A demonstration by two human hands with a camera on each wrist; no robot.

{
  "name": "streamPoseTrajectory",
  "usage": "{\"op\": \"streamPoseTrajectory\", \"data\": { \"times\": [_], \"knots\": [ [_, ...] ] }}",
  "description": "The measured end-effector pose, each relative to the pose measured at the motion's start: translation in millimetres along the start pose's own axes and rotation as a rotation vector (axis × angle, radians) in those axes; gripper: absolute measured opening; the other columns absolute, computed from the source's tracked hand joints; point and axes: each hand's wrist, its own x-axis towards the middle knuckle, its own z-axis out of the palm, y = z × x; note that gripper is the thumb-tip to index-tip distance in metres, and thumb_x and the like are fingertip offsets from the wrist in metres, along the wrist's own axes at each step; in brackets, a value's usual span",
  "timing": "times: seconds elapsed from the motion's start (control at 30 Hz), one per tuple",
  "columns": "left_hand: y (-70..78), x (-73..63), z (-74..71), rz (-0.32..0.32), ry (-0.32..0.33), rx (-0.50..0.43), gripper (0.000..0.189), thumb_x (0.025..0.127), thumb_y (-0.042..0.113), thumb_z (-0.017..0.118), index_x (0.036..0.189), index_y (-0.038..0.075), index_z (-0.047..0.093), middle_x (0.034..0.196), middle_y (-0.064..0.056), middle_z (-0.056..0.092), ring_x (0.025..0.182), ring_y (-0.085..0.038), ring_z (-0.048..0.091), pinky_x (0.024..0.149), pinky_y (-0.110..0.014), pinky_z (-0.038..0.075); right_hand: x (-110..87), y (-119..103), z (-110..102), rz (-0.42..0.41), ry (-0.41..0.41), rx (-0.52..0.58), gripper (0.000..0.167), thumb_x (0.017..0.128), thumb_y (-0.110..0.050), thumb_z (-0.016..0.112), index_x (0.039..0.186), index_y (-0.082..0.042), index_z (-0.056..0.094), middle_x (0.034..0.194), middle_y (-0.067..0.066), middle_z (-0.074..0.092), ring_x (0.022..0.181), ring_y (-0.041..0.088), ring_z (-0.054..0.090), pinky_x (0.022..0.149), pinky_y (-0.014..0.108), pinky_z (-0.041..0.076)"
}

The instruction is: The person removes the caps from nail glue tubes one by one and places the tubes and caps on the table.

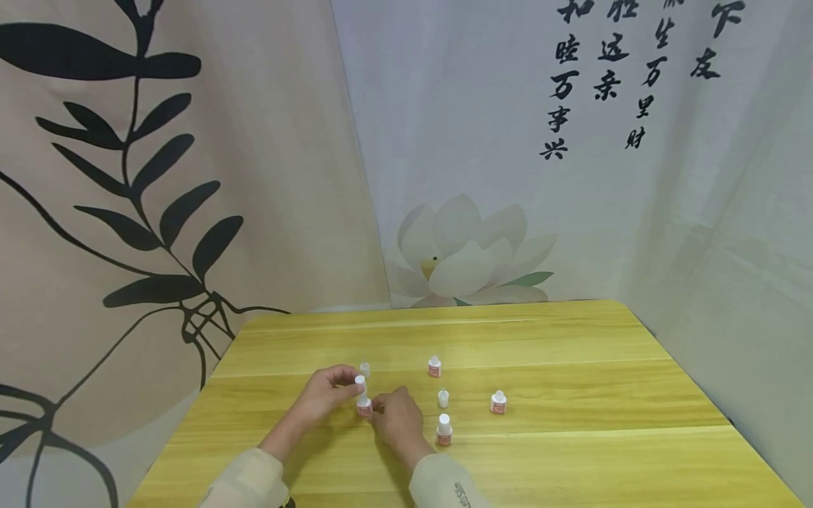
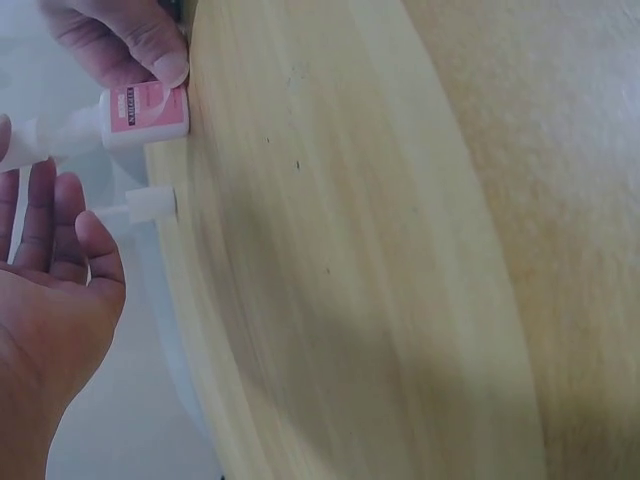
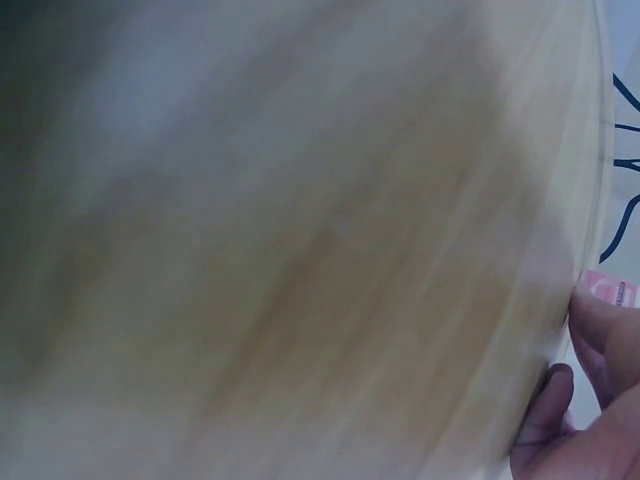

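Note:
My left hand (image 1: 327, 395) pinches a white cap (image 1: 360, 380) between thumb and fingertips. Directly below it stands a small white bottle (image 1: 365, 408) with a pink label, gripped low down by my right hand (image 1: 396, 420). In the left wrist view the cap lines up with the bottle's narrow neck; whether it is seated there I cannot tell. Thumb and finger of the right hand press the bottle's label side. Only a corner of the pink label (image 3: 608, 288) shows past the fingers in the right wrist view. A loose white cap (image 1: 365, 369) stands just behind the left hand.
Right of my hands stand an uncapped bottle (image 1: 435, 367) at the back, another uncapped bottle (image 1: 498, 403) farther right and a capped bottle (image 1: 444, 430) nearer me. A loose cap (image 1: 443, 398) is between them. All stand on the yellow wooden table (image 1: 603, 466), with printed curtains behind.

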Motion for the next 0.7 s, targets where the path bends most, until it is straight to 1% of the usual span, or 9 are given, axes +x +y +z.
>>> {"op": "streamPoseTrajectory", "data": {
  "times": [0.07,0.1,0.2,0.27,0.33,0.47,0.7],
  "knots": [
    [5.5,-2.5,-0.9,0.006,0.001,-0.004,0.018,0.091,0.014,0.072,0.103,0.001,0.068,0.103,-0.008,0.068,0.095,-0.023,0.060,0.081,-0.043,0.050,-0.1,0,0,-0.001,0.002,0.004,0.015,0.082,-0.023,0.080,0.095,-0.016,0.079,0.091,0.006,0.054,0.078,0.018,0.052,0.066,0.038,0.047],
    [4.9,-2.1,-1.3,0.002,0.001,-0.003,0.018,0.091,0.014,0.072,0.103,0.001,0.068,0.103,-0.008,0.068,0.095,-0.023,0.059,0.082,-0.044,0.050,0.0,0,0,0.002,0.000,0.006,0.015,0.082,-0.023,0.080,0.095,-0.016,0.079,0.091,0.006,0.054,0.078,0.018,0.052,0.067,0.038,0.047],
    [-5.3,3.2,-2.6,-0.002,0.013,-0.005,0.017,0.091,0.014,0.072,0.103,0.002,0.069,0.103,-0.008,0.068,0.095,-0.022,0.060,0.082,-0.045,0.050,0.1,1,1,-0.008,0.006,0.009,0.013,0.082,-0.022,0.080,0.094,-0.016,0.079,0.091,0.006,0.056,0.081,0.019,0.053,0.068,0.039,0.047],
    [-12.5,7.0,-3.4,-0.013,0.025,-0.007,0.016,0.091,0.013,0.072,0.103,0.003,0.069,0.102,-0.007,0.069,0.094,-0.021,0.060,0.082,-0.043,0.050,0.0,1,1,-0.015,0.009,0.011,0.012,0.082,-0.022,0.080,0.093,-0.016,0.079,0.090,0.005,0.056,0.081,0.018,0.053,0.068,0.039,0.047],
    [-18.0,9.4,-4.5,-0.010,0.028,-0.003,0.018,0.091,0.015,0.073,0.103,0.003,0.069,0.101,-0.006,0.069,0.093,-0.019,0.059,0.080,-0.041,0.049,0.1,1,1,-0.016,0.009,0.005,0.013,0.082,-0.022,0.079,0.093,-0.016,0.079,0.089,0.005,0.056,0.081,0.018,0.052,0.068,0.038,0.047],
    [-20.2,10.0,-7.2,-0.007,0.026,-0.004,0.020,0.090,0.018,0.074,0.103,0.004,0.069,0.100,-0.006,0.068,0.093,-0.020,0.059,0.080,-0.038,0.049,0.2,1,1,-0.005,0.003,-0.006,0.016,0.082,-0.024,0.080,0.096,-0.015,0.079,0.088,0.005,0.053,0.075,0.017,0.050,0.065,0.036,0.046],
    [-21.7,9.3,-11.8,-0.016,0.032,-0.006,0.022,0.089,0.024,0.075,0.103,0.008,0.069,0.100,-0.005,0.067,0.096,-0.023,0.058,0.085,-0.044,0.048,0.5,2,1,-0.012,0.005,0.000,0.017,0.082,-0.025,0.080,0.096,-0.014,0.079,0.089,0.005,0.053,0.075,0.016,0.051,0.065,0.035,0.046]
  ]
}}
